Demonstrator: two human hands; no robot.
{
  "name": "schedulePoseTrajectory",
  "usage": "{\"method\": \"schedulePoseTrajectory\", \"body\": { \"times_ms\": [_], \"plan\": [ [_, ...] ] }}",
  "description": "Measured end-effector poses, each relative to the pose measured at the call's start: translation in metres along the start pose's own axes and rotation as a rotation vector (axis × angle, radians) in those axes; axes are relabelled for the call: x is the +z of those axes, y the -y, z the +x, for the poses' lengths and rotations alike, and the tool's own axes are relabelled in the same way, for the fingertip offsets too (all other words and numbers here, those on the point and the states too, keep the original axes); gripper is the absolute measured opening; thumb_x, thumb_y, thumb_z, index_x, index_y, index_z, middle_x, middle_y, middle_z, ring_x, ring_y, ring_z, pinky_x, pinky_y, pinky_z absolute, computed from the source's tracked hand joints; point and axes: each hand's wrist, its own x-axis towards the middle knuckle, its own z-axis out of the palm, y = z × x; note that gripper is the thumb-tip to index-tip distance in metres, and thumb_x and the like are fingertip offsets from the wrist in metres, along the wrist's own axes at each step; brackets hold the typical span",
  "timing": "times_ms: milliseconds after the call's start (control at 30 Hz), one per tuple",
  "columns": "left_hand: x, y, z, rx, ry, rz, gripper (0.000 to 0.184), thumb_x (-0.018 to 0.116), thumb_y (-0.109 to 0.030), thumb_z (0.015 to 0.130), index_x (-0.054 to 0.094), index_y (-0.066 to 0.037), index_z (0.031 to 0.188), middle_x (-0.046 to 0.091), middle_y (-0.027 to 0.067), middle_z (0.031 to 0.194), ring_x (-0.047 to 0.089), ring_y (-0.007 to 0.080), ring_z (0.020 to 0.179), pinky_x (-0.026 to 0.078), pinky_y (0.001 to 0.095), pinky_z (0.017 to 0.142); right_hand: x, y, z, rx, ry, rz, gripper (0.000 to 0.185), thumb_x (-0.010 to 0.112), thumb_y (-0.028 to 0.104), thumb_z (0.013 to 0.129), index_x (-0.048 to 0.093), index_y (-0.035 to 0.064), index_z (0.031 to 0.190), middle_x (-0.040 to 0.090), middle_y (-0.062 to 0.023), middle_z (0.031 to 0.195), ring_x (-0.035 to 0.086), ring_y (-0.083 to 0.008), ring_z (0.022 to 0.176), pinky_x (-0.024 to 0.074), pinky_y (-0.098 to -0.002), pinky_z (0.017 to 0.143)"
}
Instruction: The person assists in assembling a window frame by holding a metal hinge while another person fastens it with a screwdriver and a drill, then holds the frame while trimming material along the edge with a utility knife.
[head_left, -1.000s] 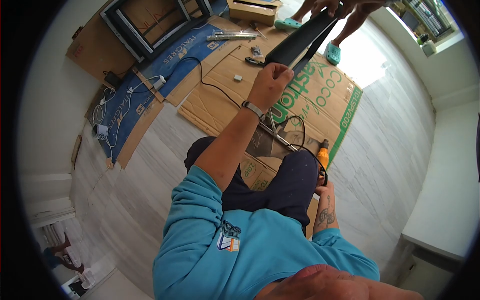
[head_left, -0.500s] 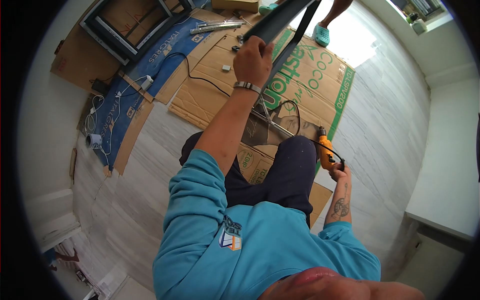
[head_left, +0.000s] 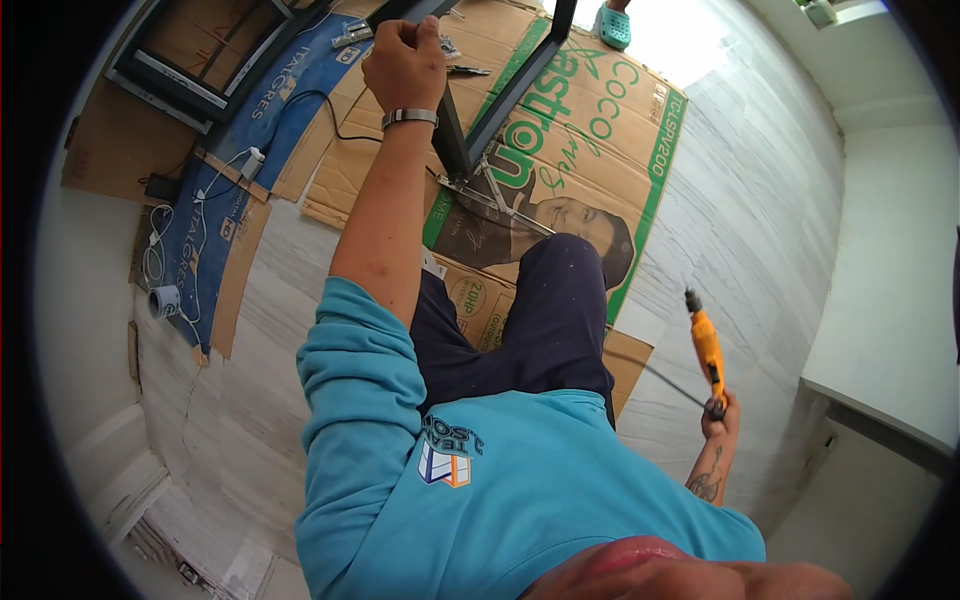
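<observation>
My left hand point(head_left: 405, 68), with a metal-banded watch at the wrist, is closed on a bar of a dark grey metal frame point(head_left: 512, 95). That frame is tilted up over the cardboard, its lower corner near my knees. Thin metal linkage arms point(head_left: 495, 188), like a window stay, show at this corner. Off to the right, my right hand point(head_left: 722, 415) grips an orange power drill point(head_left: 706, 350) at its cable end, chuck pointing forward. A black cord point(head_left: 660, 378) runs from the drill towards my leg.
Printed cardboard point(head_left: 640, 190) covers the floor ahead. Another dark frame point(head_left: 170, 95) lies at upper left, near a blue sheet point(head_left: 225, 215) with white cables and a tape roll point(head_left: 164, 302). Pliers-like tool point(head_left: 468, 71) lies beyond my left hand. A person's teal clog point(head_left: 613, 27) stands ahead.
My left hand and the frame have shifted left, and the frame's corner shows more. My right hand has swung the drill outward to the right, away from my knee.
</observation>
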Motion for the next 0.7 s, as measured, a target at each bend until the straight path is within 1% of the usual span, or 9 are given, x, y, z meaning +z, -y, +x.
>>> {"method": "schedulePoseTrajectory", "body": {
  "times_ms": [100,133,233,367,433,467,567,633,700],
  "plan": [
    [0.0,0.004,0.003,-0.024,-0.021,0.039,0.029,0.072,-0.033,0.08,0.062,-0.006,0.074,0.066,0.0089,0.065,0.067,0.0305,0.062,0.053,0.0411,0.061,-0.049,-0.029,-0.001,0.062,-0.079,-0.021,0.018,0.063,0.017,0.084,0.054,0.0035,0.09,0.055,-0.0027,0.065,0.057,-0.0115,0.05,0.0524,-0.0196,0.047],
    [0.002,0.009,0.004,-0.029,-0.024,0.033,0.035,0.071,-0.04,0.081,0.064,-0.007,0.076,0.067,0.0086,0.068,0.067,0.029,0.066,0.053,0.0386,0.063,-0.063,-0.046,0.006,0.078,-0.076,-0.031,0.019,0.062,0.02,0.086,0.054,0.0038,0.09,0.056,-0.0028,0.065,0.056,-0.0109,0.049,0.0516,-0.0195,0.046],
    [-0.001,0.002,0.0,-0.01,0.059,0.032,0.033,0.071,-0.037,0.082,0.064,-0.005,0.077,0.066,0.01,0.067,0.067,0.0292,0.065,0.053,0.0384,0.063,-0.081,-0.087,0.014,0.225,-0.063,-0.021,0.026,0.057,0.031,0.089,0.054,0.0047,0.089,0.057,-0.0039,0.064,0.054,-0.0107,0.047,0.0478,-0.0215,0.044],
    [-0.007,-0.017,-0.018,0.06,0.117,-0.015,0.032,0.07,-0.033,0.083,0.062,-0.003,0.075,0.065,0.0107,0.064,0.066,0.0284,0.061,0.052,0.0368,0.06,-0.079,-0.138,0.011,0.279,0.051,0.035,0.029,0.053,0.035,0.09,0.054,0.0059,0.092,0.057,-0.0048,0.064,0.054,-0.0116,0.046,0.0449,-0.0242,0.043],
    [-0.009,-0.026,-0.026,0.026,0.2,-0.044,0.031,0.071,-0.031,0.083,0.062,-0.003,0.075,0.064,0.0101,0.062,0.065,0.0262,0.057,0.052,0.0356,0.057,-0.072,-0.16,0.014,0.303,0.179,0.144,0.028,0.052,0.034,0.092,0.053,0.0068,0.096,0.058,-0.0059,0.064,0.053,-0.0128,0.046,0.0447,-0.0269,0.044],
    [-0.012,-0.028,-0.03,0.045,0.211,-0.067,0.031,0.072,-0.03,0.082,0.061,-0.002,0.075,0.064,0.0097,0.062,0.064,0.0243,0.056,0.051,0.0343,0.056,-0.064,-0.166,0.016,0.339,0.227,0.231,0.027,0.052,0.034,0.092,0.052,0.007,0.098,0.058,-0.0065,0.067,0.052,-0.0121,0.046,0.0438,-0.0255,0.043],
    [-0.016,-0.039,-0.041,0.052,0.292,-0.099,0.03,0.073,-0.029,0.082,0.062,-0.002,0.075,0.064,0.01,0.062,0.064,0.0244,0.056,0.051,0.0341,0.055,-0.014,-0.177,0.032,0.278,0.14,0.328,0.029,0.054,0.033,0.092,0.051,0.0055,0.098,0.058,-0.0072,0.069,0.05,-0.0112,0.047,0.042,-0.0232,0.042],
    [-0.016,-0.044,-0.048,0.082,0.321,-0.097,0.028,0.074,-0.028,0.081,0.062,-0.002,0.076,0.064,0.0108,0.063,0.065,0.0247,0.057,0.052,0.034,0.056,0.012,-0.182,0.061,0.37,0.428,0.342,0.027,0.056,0.031,0.092,0.05,0.0048,0.098,0.058,-0.0077,0.071,0.05,-0.0107,0.047,0.0418,-0.0216,0.042],
    [-0.019,-0.047,-0.055,0.102,0.316,-0.078,0.027,0.074,-0.026,0.08,0.063,-0.002,0.078,0.065,0.0116,0.065,0.065,0.0249,0.058,0.052,0.0339,0.057,0.058,-0.185,0.087,0.438,0.525,0.408,0.025,0.057,0.028,0.092,0.05,0.0045,0.097,0.058,-0.0081,0.07,0.049,-0.0108,0.047,0.043,-0.0218,0.042]
  ]
}}
